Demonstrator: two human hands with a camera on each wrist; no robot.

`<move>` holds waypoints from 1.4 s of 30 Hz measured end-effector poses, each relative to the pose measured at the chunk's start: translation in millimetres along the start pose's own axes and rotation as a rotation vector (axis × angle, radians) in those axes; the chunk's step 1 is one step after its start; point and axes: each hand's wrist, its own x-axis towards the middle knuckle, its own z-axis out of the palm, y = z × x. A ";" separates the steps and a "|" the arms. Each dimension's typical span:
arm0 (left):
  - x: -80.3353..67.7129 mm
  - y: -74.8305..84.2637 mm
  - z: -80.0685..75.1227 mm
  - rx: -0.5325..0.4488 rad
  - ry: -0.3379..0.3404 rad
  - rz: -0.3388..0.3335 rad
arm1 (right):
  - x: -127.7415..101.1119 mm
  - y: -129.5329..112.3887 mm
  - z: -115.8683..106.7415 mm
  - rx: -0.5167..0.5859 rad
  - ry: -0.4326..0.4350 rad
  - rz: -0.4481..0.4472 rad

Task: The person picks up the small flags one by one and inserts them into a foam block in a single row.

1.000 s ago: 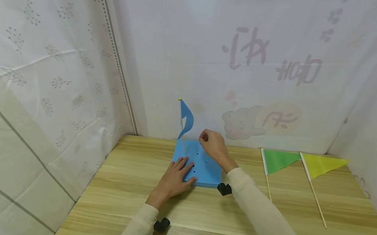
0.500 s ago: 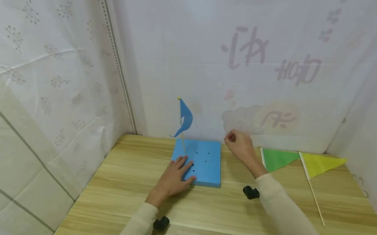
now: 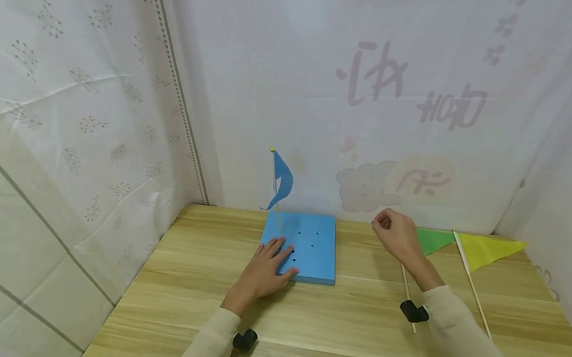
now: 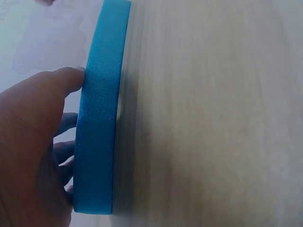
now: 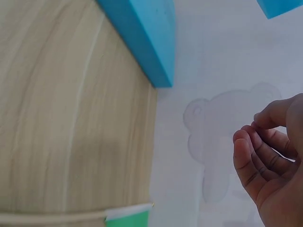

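Left hand (image 3: 267,267) presses blue foam block (image 3: 314,249); backdrop reads "WARM".

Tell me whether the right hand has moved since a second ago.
Yes. The right hand has moved rightward, from above the blue foam board to over the green flag.

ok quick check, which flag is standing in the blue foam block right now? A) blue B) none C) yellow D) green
A: the blue flag stands upright in the blue foam block, which the left hand presses down, while the green flag and yellow flag lie flat on the table.
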 end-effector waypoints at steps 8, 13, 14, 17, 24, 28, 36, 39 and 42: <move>0.4 -1.0 1.6 0.000 0.009 0.003 | -26.2 21.7 -19.1 0.002 -0.018 0.047; 1.8 -0.8 1.3 0.003 0.002 0.004 | -42.3 36.3 -30.7 -0.003 -0.041 0.085; 2.5 -0.6 0.9 0.003 0.002 0.005 | -45.3 38.7 -33.2 -0.007 -0.045 0.091; 3.8 -0.1 0.2 0.005 0.004 0.007 | -53.6 45.3 -39.9 -0.020 -0.042 0.099; 2.9 -0.7 1.7 0.016 -0.005 0.004 | -68.4 65.8 -42.1 -0.084 -0.063 0.101; 1.5 -0.5 0.5 0.012 -0.012 -0.002 | -76.1 74.7 -37.0 -0.082 -0.120 0.110; 1.7 -0.5 -0.3 0.029 -0.012 0.004 | -90.2 81.7 -23.1 -0.093 -0.189 0.167; 1.7 -0.4 -0.1 0.031 -0.017 0.004 | -93.5 82.8 -18.6 -0.098 -0.204 0.191; 1.1 0.3 -1.2 0.029 -0.018 0.000 | -94.0 82.2 -15.6 -0.105 -0.206 0.196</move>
